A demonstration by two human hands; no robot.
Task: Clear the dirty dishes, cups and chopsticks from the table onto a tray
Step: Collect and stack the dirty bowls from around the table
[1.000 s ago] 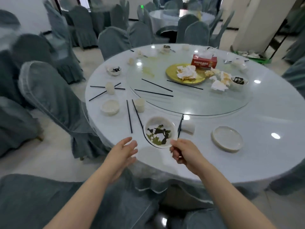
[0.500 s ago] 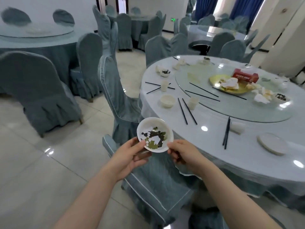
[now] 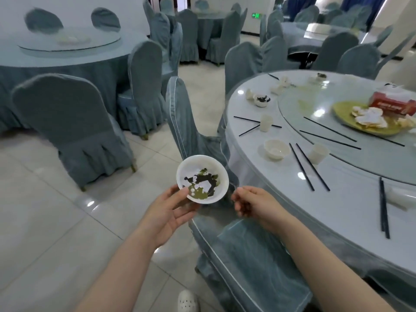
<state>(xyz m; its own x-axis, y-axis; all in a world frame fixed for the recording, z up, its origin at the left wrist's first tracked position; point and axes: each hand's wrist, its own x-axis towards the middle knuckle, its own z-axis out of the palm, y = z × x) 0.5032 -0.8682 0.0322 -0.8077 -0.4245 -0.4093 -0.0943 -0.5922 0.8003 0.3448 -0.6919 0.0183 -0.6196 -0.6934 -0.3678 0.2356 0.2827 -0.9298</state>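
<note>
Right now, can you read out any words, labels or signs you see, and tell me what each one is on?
No text can be read here.
Red tissue box on the round table's glass turntable: white print along its side, too blurred to read.
Green lit exit sign on the far wall: a figure or symbol shows, but any characters are too small to make out.
The dirty white bowl carries no lettering.

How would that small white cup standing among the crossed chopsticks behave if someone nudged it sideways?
The small white cup looks taller than wide, so it would probably tip rather than slide. The table is glossy, so a low push might skate it along. A black chopstick lies against its base; nudging it would likely roll that away too.
</note>
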